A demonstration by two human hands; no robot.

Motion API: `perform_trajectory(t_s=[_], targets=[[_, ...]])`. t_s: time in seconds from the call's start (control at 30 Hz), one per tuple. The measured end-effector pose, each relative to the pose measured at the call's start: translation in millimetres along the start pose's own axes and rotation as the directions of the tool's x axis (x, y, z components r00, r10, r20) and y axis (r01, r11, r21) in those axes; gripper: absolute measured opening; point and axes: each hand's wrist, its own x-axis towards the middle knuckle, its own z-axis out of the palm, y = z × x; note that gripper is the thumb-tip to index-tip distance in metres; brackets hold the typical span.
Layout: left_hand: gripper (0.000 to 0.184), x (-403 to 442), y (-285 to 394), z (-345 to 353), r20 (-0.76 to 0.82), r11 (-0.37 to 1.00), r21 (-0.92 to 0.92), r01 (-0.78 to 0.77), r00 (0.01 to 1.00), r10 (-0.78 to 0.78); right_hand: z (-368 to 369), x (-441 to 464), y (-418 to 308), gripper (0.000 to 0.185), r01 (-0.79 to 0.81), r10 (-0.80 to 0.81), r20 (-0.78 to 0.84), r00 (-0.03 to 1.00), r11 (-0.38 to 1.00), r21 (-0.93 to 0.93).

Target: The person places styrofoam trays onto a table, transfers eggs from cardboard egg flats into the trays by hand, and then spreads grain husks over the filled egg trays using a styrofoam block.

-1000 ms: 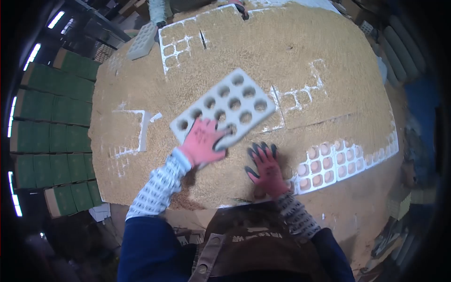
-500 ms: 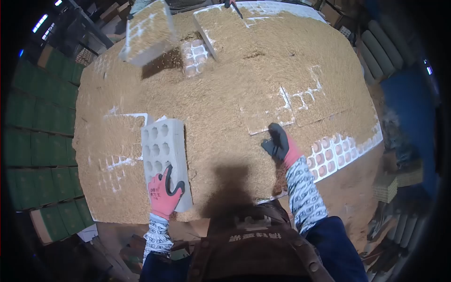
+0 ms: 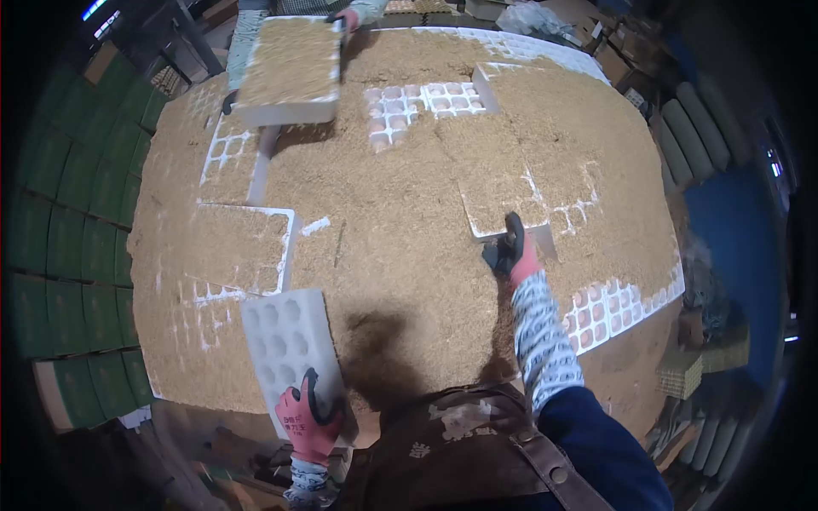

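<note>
My left hand (image 3: 313,419), in a pink and black glove, grips a pale foam tray (image 3: 285,336) with rows of round hollows, tilted near the front edge. My right hand (image 3: 514,249), gloved alike, has its fingers on the front rim of a husk-covered foam tray (image 3: 503,200); part of that tray's side wall shows. Loose tan husk (image 3: 409,230) surrounds both. Right of my right forearm, white trays (image 3: 603,315) hold round pinkish things, probably eggs, in their cells.
Across the surface, a co-worker's gloved hands (image 3: 348,19) hold a husk-covered foam tray (image 3: 290,68). More filled cells (image 3: 426,102) show at the back. Another foam tray (image 3: 247,243) lies at left. Green boxes (image 3: 68,315) are stacked left; trays (image 3: 682,375) stand right.
My left hand has drawn the hollowed foam tray nearer me. The front wall of the tray at my right hand now shows. The co-worker's tray has shifted, exposing more cells behind.
</note>
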Motion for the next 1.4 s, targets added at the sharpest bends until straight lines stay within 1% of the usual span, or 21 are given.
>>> perform_trajectory(t_s=[0.03, 0.13, 0.2, 0.23, 0.33, 0.37, 0.43, 0.5, 0.57, 0.63, 0.7, 0.8, 0.87, 0.97, 1.0, 1.07, 1.1, 1.2, 1.27, 1.33, 1.4], targets=[[0.075, -5, -6, 10, 0.008, 0.999, 0.012, 0.037, 0.999, -0.037, -8, 26, -6, 0.048, -0.131, 0.104, -0.118, 0.988, 0.958, -0.253], [0.073, -15, -25, 50, -0.036, 0.999, 0.024, 0.048, 0.998, -0.047, 1, 35, -20, 0.051, -0.293, 0.290, -0.047, 0.956, 0.936, -0.193], [0.073, -15, -26, 61, -0.079, 0.998, 0.031, 0.051, 0.996, -0.049, 21, 10, -17, 0.039, 0.011, -0.013, -0.006, 1.000, 0.983, -0.182], [0.072, -15, -26, 63, -0.079, 0.998, 0.034, 0.051, 0.996, -0.048, 12, 22, -1, 0.040, 0.286, -0.289, 0.020, 0.957, 0.931, -0.228], [0.075, -16, -30, 63, -0.068, 0.997, 0.045, 0.060, 0.996, -0.057, 35, 20, 8, 0.058, 0.446, -0.448, -0.185, 0.875, 0.893, -0.054], [0.077, -16, -34, 66, -0.058, 0.997, 0.037, 0.065, 0.996, -0.062, 29, 4, 16, 0.064, 0.586, -0.593, -0.047, 0.804, 0.803, -0.104], [0.080, -16, -34, 69, -0.044, 0.996, 0.016, 0.091, 0.995, -0.090, 27, 2, 24, 0.070, 0.674, -0.669, 0.085, 0.739, 0.737, -0.056], [0.080, -15, -35, 73, -0.097, 0.998, 0.028, 0.064, 0.993, -0.061, 20, 31, 38, 0.072, 0.581, -0.588, 0.067, 0.806, 0.808, 0.097], [0.078, -12, -32, 76, -0.108, 0.998, 0.027, 0.063, 0.992, -0.060, 44, -12, 22, 0.069, 0.680, -0.660, 0.187, 0.728, 0.660, -0.320], [0.077, -14, -32, 72, -0.064, 0.995, 0.028, 0.092, 0.994, -0.090, 58, -16, -1, 0.069, 0.386, -0.441, 0.013, 0.897, 0.770, -0.507], [0.075, -18, -38, 75, -0.097, 0.999, 0.024, 0.047, 0.994, -0.044, 81, -32, -16, 0.062, 0.199, -0.160, -0.326, 0.932, 0.976, 0.088], [0.071, -13, -35, 76, -0.146, 0.999, 0.016, 0.036, 0.989, -0.033, 73, -72, -14, 0.051, 0.621, -0.542, -0.452, 0.708, 0.783, 0.034], [0.068, -15, -34, 78, -0.150, 0.999, 0.020, 0.033, 0.988, -0.030, 44, -69, -19, 0.051, 0.718, -0.701, -0.336, 0.629, 0.690, -0.096], [0.068, -8, -37, 74, -0.130, 1.000, 0.011, 0.011, 0.991, -0.010, 44, -109, -43, 0.052, 0.506, -0.551, -0.216, 0.806, 0.831, -0.232], [0.068, -9, -34, 66, -0.094, 1.000, -0.028, 0.010, 0.995, -0.013, 35, -113, -41, 0.055, 0.446, -0.512, -0.279, 0.812, 0.854, -0.269], [0.070, -11, -31, 65, -0.090, 0.999, -0.040, 0.011, 0.996, -0.015, 38, -162, -36, 0.046, 0.391, -0.393, 0.011, 0.920, 0.911, -0.135], [0.071, -11, -33, 69, -0.115, 1.000, -0.005, 0.005, 0.993, -0.005, 31, -170, -25, 0.042, 0.496, -0.459, 0.188, 0.868, 0.817, -0.293], [0.074, -13, -36, 69, -0.178, 0.998, 0.053, -0.026, 0.983, 0.035, 52, -190, 6, 0.035, 0.163, -0.171, 0.327, 0.929, 0.985, 0.054], [0.075, -13, -41, 79, -0.217, 0.998, -0.012, -0.058, 0.975, 0.054, 89, -212, 29, 0.036, -0.005, 0.014, 0.392, 0.920, 1.000, -0.025], [0.074, -16, -37, 76, -0.221, 1.000, -0.002, -0.012, 0.975, 0.012, 135, -219, 56, 0.037, -0.276, 0.260, 0.542, 0.799, 0.960, -0.053], [0.067, -15, -29, 64, -0.228, 0.999, 0.034, 0.017, 0.974, -0.009, 162, -182, 106, 0.037, 0.123, 0.115, 0.715, 0.690, 0.955, -0.271]])
